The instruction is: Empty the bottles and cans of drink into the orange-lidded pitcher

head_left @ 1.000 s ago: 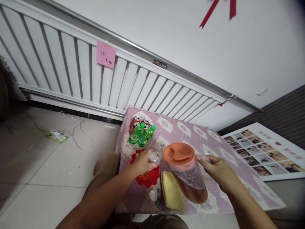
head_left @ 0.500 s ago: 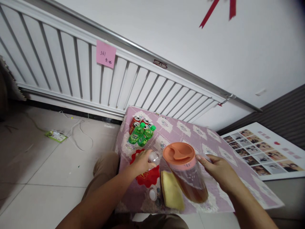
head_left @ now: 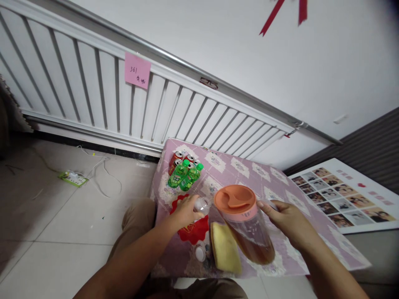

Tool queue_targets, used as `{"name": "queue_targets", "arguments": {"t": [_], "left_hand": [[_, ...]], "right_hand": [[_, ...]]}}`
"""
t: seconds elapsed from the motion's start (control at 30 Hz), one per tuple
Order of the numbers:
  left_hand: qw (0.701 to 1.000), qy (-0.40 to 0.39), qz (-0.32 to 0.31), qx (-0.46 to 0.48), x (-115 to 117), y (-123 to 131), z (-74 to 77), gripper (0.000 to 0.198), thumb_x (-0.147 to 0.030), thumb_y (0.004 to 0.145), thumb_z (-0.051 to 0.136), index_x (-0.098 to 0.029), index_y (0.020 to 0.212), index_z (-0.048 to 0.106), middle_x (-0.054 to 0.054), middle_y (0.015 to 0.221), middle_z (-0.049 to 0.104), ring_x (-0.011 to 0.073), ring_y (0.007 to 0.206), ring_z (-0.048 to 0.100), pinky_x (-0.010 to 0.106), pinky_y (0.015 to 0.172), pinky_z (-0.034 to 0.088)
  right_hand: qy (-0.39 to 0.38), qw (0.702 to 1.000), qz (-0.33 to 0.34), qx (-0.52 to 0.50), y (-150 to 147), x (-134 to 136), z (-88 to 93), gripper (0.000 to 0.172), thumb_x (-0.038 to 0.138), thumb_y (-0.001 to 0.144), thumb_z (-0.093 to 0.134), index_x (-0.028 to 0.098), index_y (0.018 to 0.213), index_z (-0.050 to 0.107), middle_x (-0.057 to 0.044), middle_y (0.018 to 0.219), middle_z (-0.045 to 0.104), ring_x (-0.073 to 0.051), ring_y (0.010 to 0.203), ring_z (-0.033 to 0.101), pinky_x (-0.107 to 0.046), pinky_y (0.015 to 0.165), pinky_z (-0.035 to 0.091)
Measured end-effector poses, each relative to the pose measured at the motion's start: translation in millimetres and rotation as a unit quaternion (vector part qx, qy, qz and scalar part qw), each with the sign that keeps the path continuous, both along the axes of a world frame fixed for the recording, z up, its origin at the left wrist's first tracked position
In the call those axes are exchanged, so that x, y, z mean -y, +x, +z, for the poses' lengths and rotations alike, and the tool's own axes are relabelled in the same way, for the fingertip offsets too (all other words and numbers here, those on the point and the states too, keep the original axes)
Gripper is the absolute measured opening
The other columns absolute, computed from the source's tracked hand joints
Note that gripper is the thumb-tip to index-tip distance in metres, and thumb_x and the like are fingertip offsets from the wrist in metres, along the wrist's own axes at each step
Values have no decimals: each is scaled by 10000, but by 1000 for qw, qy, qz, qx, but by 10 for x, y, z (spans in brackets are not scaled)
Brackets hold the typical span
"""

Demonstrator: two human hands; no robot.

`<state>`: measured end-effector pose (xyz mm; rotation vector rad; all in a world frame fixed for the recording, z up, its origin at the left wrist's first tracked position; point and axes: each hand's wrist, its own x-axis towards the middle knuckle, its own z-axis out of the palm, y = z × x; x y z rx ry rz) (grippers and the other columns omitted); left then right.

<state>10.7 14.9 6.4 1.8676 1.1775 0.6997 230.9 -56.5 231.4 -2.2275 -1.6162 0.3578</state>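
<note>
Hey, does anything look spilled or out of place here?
I see no spill around the pitcher. On the floor to the left, though, a white cable trails in loose loops beside a power strip, which looks untidy.

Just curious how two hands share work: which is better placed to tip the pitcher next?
Probably the right hand: it grips the pitcher, while the left hand holds a clear container near the orange lid.

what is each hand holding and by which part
The right hand holds the tall clear pitcher with the round orange lid by its side handle; the left hand grips a small clear round vessel around its side.
</note>
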Motion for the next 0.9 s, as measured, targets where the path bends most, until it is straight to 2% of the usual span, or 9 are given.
{"name": "queue_targets", "arguments": {"t": [0.33,0.5,0.77,0.9], "left_hand": [[1000,-11,-10,8,4,-16,33,674,-387,770,759,-268,1378,493,93,1420,579,329,1323,525,480,1122,382],[1000,-13,-11,7,9,-25,57,652,-371,771,760,-264,1363,507,97,1429,573,332,1328,522,490,1126,379],[1000,-16,-8,-1,11,-41,107,643,-362,751,776,-270,1339,531,96,1382,605,344,1304,540,491,1118,380],[1000,-15,-8,2,14,-44,110,636,-368,759,773,-254,1336,531,104,1382,604,328,1297,545,481,1108,388]], "right_hand": [[-15,1000,-7,-7,11,-9,33,607,780,694,603,183,647,701,-11,576,568,-167,561,465,-291,537,386],[-10,1000,4,-7,27,-16,37,583,774,699,612,200,607,661,-14,591,593,-184,593,517,-287,548,414],[1,1000,8,17,57,-14,-51,598,769,718,600,214,521,495,36,499,391,-127,510,371,-265,481,308],[-12,1000,11,8,54,-23,-123,587,757,724,603,211,533,505,33,515,396,-128,520,366,-267,483,297]]}}
